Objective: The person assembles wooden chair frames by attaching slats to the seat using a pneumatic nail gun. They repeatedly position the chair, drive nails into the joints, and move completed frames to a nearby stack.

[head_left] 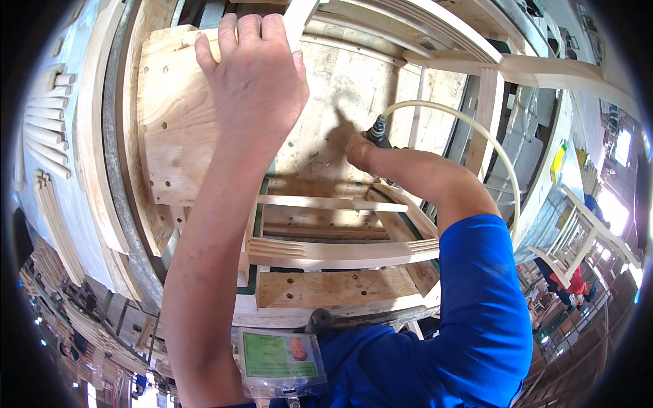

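Observation:
My left hand (255,85) reaches to the top of the view, its fingers bent over a pale wooden piece (297,28), beside a plywood board (178,115) with drilled holes. The fingertips are partly hidden. Lower and to the right, my right hand (360,151) is wrapped round a dark air tool (377,130). A cream air hose (486,126) runs from the tool in a wide arc to the right. Beneath both arms lies a wooden frame (340,253) with slatted rails, set in a wooden jig (340,289).
Turned wooden rods (46,139) and long strips (58,224) lie on the left bench. A metal rail (112,136) borders the jig. At right stands a chair-like wooden frame (578,234). A badge (282,360) hangs at my chest.

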Tool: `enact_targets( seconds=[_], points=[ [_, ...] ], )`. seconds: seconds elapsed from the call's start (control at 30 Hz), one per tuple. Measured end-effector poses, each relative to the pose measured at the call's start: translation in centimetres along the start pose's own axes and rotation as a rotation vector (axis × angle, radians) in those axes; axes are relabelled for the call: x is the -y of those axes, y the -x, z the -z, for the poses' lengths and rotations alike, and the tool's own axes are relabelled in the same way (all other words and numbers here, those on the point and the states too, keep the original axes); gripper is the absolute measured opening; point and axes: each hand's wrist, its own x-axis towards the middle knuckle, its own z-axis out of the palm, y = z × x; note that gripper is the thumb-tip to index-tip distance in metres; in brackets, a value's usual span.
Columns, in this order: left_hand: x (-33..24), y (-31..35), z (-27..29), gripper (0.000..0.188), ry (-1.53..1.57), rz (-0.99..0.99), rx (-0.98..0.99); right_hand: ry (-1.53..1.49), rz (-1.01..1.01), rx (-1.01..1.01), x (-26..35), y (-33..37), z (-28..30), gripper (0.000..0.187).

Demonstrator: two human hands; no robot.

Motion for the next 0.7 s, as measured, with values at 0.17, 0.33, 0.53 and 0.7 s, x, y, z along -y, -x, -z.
enact_targets(
  seconds=[0.17,0.33,0.53,0.7],
  points=[
    [0.4,0.1,0.0,0.049,-0.002,0.010,0.011,0.019,0.020,-0.025,0.6,-0.9,-0.8,0.032],
    [0.2,-0.4,0.0,0.047,0.007,-0.009,-0.007,-0.028,-0.021,-0.073,-0.7,-2.1,1.3,0.028],
    [-0.3,-0.9,0.3,0.044,0.011,-0.002,-0.034,-0.129,-0.135,-0.189,-1.6,-1.1,-0.5,0.024],
    [-1.1,-0.2,1.6,0.050,0.108,0.033,0.118,-0.343,-0.412,-0.354,-0.9,5.0,-7.4,0.021]
  ],
)
